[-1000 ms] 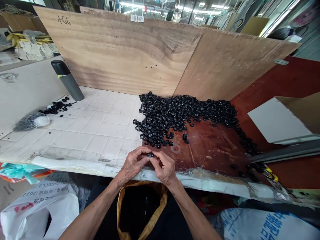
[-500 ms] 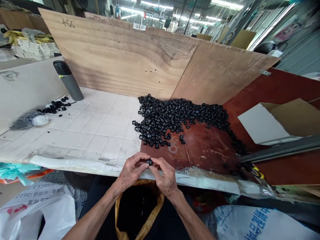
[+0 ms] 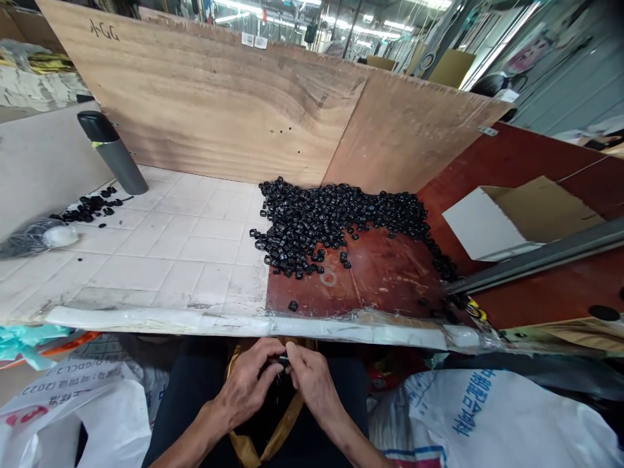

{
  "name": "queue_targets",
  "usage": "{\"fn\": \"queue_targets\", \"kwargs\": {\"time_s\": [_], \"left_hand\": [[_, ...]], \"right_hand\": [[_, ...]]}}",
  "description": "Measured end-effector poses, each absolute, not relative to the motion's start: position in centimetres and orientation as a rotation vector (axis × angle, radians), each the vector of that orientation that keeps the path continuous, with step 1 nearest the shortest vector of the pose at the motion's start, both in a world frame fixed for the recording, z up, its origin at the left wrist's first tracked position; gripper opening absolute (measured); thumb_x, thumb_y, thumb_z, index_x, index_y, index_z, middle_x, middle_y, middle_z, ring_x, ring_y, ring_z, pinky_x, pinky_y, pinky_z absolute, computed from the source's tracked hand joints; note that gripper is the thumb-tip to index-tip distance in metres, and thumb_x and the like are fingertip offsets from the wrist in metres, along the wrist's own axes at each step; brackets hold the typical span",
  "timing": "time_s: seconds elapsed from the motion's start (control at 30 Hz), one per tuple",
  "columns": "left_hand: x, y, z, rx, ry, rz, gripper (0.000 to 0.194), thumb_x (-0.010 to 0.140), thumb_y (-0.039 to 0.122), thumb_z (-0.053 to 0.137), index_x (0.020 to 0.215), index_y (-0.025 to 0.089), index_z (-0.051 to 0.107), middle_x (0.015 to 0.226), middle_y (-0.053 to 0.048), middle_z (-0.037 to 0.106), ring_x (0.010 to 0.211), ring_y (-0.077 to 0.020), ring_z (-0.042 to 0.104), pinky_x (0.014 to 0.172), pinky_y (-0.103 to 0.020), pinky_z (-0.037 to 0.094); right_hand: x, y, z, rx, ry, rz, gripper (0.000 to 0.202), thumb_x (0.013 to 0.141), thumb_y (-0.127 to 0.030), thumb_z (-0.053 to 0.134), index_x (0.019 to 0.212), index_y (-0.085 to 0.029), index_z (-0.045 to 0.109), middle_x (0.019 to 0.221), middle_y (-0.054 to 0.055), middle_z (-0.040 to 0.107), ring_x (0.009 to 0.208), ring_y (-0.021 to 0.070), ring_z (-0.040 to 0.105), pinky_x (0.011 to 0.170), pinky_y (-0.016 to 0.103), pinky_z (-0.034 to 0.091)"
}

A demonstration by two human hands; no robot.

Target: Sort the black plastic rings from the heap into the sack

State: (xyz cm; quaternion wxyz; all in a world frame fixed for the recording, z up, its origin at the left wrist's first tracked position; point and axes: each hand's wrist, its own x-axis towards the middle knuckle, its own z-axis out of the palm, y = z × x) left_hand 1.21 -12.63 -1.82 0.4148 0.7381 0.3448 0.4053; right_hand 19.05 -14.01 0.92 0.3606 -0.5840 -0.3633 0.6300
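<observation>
Over the open mouth of a yellow-rimmed bag (image 3: 285,422) in my lap, my left hand (image 3: 246,383) and my right hand (image 3: 312,383) meet. A small black plastic part (image 3: 283,359) is pinched between the fingertips of both hands; the fingers cover much of it. Just beyond the hands, a single black part (image 3: 293,305) lies near the front edge of the reddish-brown board (image 3: 390,279). Farther back is a large heap of similar black parts (image 3: 316,214), spread against the plywood panel (image 3: 219,104). The inside of the bag is dark.
A grey bottle with a black lid (image 3: 114,156) stands back left, near scattered black bits (image 3: 92,207) and a plastic bag (image 3: 29,237). An open cardboard box (image 3: 487,224) and a metal bar (image 3: 536,260) are on the right. White padding (image 3: 170,322) covers the table's front edge.
Both hands have come down from the table edge to above the bag. A lone black part now shows on the board near the front edge. The whole view has shifted slightly.
</observation>
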Motion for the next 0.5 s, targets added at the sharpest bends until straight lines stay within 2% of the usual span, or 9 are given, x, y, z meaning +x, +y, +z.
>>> {"fn": "queue_targets", "kwargs": {"time_s": [0.1, 0.2, 0.27, 0.37, 0.43, 0.5], "left_hand": [[2.0, -12.9, -1.6, 1.515, 0.989, 1.018, 0.021, 0.094, 0.024, 0.064, 0.115, 0.023, 0.069, 0.108, -0.007, 0.074, 0.094, -0.0207, 0.073, 0.085, -0.031, 0.062], [2.6, -13.0, -1.5, 1.280, 1.016, 1.007, 0.020, 0.094, 0.029, 0.065, 0.112, 0.020, 0.068, 0.100, -0.006, 0.075, 0.088, -0.0198, 0.074, 0.081, -0.029, 0.063], [2.6, -13.2, -1.9, 1.341, 1.017, 1.023, 0.019, 0.095, 0.027, 0.064, 0.112, 0.020, 0.067, 0.102, -0.006, 0.075, 0.089, -0.0195, 0.074, 0.082, -0.029, 0.063], [2.0, -13.4, -2.9, 1.717, 1.005, 1.114, 0.024, 0.095, 0.016, 0.059, 0.116, 0.024, 0.068, 0.114, -0.007, 0.074, 0.103, -0.0202, 0.073, 0.092, -0.030, 0.061], [1.6, -13.6, -3.5, 1.938, 0.961, 1.166, 0.031, 0.095, 0.010, 0.056, 0.119, 0.026, 0.068, 0.121, -0.007, 0.073, 0.113, -0.0209, 0.071, 0.099, -0.032, 0.058], [1.6, -13.7, -3.8, 1.933, 0.971, 1.132, 0.031, 0.095, 0.011, 0.056, 0.119, 0.027, 0.067, 0.120, -0.007, 0.073, 0.112, -0.0203, 0.071, 0.098, -0.031, 0.059]], "right_hand": [[19.4, -14.3, 0.7, -1.467, -1.258, 1.212, 0.042, 0.090, -0.059, 0.062, 0.080, -0.019, 0.063, 0.060, -0.002, 0.056, 0.045, 0.0100, 0.049, 0.045, 0.022, 0.041], [19.5, -14.5, 0.6, -1.379, -1.409, 1.136, 0.032, 0.093, -0.050, 0.061, 0.096, -0.019, 0.067, 0.076, 0.002, 0.065, 0.054, 0.0126, 0.060, 0.054, 0.024, 0.047], [19.3, -14.5, 0.3, -1.393, -1.341, 1.229, 0.033, 0.092, -0.051, 0.061, 0.090, -0.018, 0.065, 0.065, 0.000, 0.063, 0.048, 0.0120, 0.057, 0.051, 0.024, 0.045], [18.6, -14.7, -0.5, -1.436, -0.961, 1.544, 0.045, 0.089, -0.063, 0.060, 0.075, -0.021, 0.056, 0.044, -0.007, 0.047, 0.035, 0.0095, 0.041, 0.040, 0.022, 0.039], [18.3, -14.8, -1.0, -1.445, -0.784, 1.704, 0.054, 0.087, -0.072, 0.057, 0.068, -0.022, 0.051, 0.042, -0.008, 0.043, 0.032, 0.0086, 0.035, 0.035, 0.022, 0.036], [18.2, -14.8, -1.4, -1.463, -0.838, 1.681, 0.056, 0.085, -0.075, 0.057, 0.070, -0.021, 0.052, 0.043, -0.008, 0.044, 0.032, 0.0088, 0.037, 0.035, 0.022, 0.035]]}}
